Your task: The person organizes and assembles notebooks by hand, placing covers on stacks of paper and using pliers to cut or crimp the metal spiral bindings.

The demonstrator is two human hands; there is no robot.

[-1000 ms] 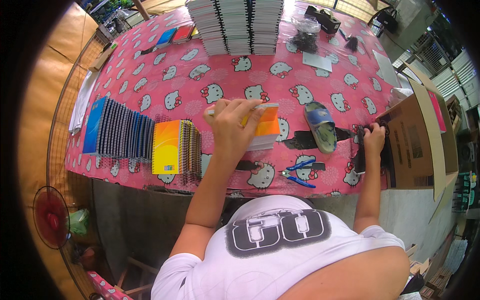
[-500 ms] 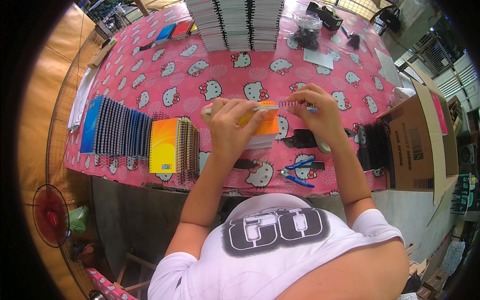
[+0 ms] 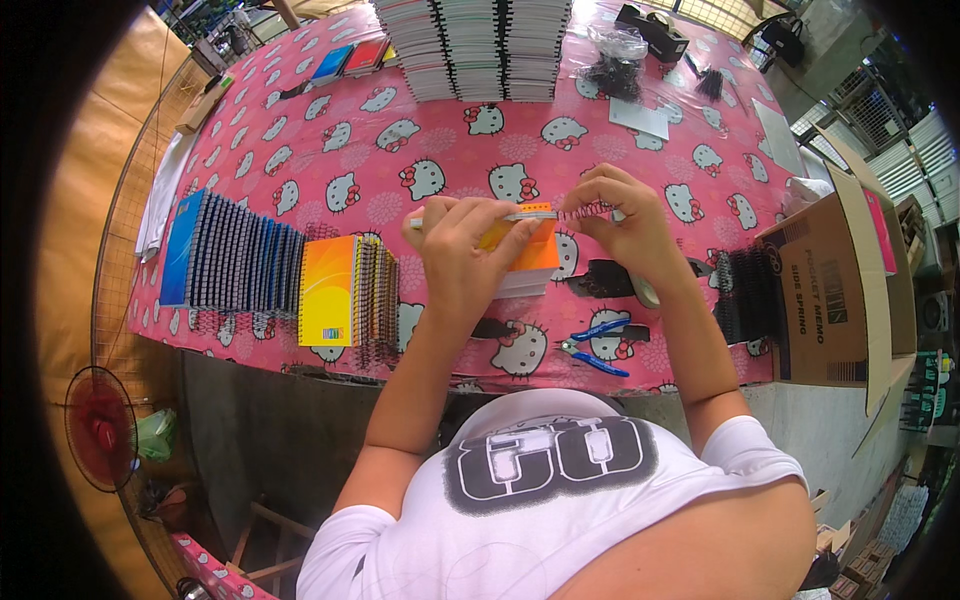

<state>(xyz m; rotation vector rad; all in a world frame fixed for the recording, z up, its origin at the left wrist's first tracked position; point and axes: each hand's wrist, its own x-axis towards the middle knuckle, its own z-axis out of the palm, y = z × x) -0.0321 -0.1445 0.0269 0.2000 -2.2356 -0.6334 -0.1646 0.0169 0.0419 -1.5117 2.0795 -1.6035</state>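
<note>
My left hand (image 3: 460, 245) is closed around a thin memo pad (image 3: 530, 216), held nearly edge-on above a stack of orange-covered pads (image 3: 541, 262). In my right hand (image 3: 632, 228), thumb and fingers pinch a dark spiral coil (image 3: 580, 212). The coil's left end meets the right end of the held pad; how far it runs through the holes is hidden. Below my hands lie blue-handled cutters (image 3: 597, 348), their jaws pointing left. A dark, flat tool (image 3: 600, 278) with a pale handle rests under my right wrist.
At left stand rows of coil-bound blue notebooks (image 3: 182, 252) and yellow notebooks (image 3: 328, 290). Tall stacks of bound paper (image 3: 470, 50) rise at the back. Black coils (image 3: 745, 295) sit beside an open cardboard box (image 3: 825, 290) at right. A pink patterned cloth (image 3: 400, 165) covers the table.
My right hand has shifted slightly left toward the pad, and less coil shows between the pad and my fingers. My left hand stays nearly in place.
</note>
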